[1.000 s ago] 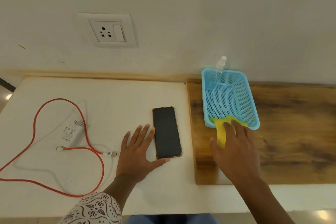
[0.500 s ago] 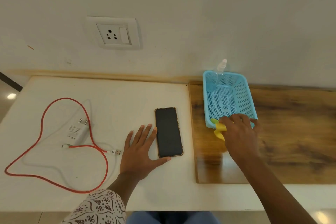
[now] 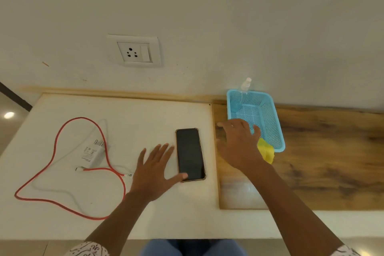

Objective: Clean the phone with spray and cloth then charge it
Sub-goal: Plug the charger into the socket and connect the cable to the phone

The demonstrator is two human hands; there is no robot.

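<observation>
A black phone point(image 3: 190, 154) lies screen up on the white table point(image 3: 145, 114). My left hand point(image 3: 153, 172) rests flat beside it, fingers spread, thumb tip on the phone's lower left corner. A small clear spray bottle point(image 3: 244, 89) stands in the far left corner of a blue mesh basket point(image 3: 272, 122). A yellow cloth point(image 3: 267, 150) hangs over the basket's near rim. My right hand point(image 3: 239, 141) hovers over the basket's near left corner with fingers apart, holding nothing; the cloth shows just past its right edge.
A white charger plug point(image 3: 91, 153) and a looped red cable point(image 3: 62, 172) lie on the left of the table. A wall socket with a switch point(image 3: 135, 52) sits above. The basket stands on a brown wooden board point(image 3: 322, 162).
My right hand has let go of the yellow cloth and moved left and farther away, over the basket's left edge. The cloth stays on the rim. My left hand has kept still.
</observation>
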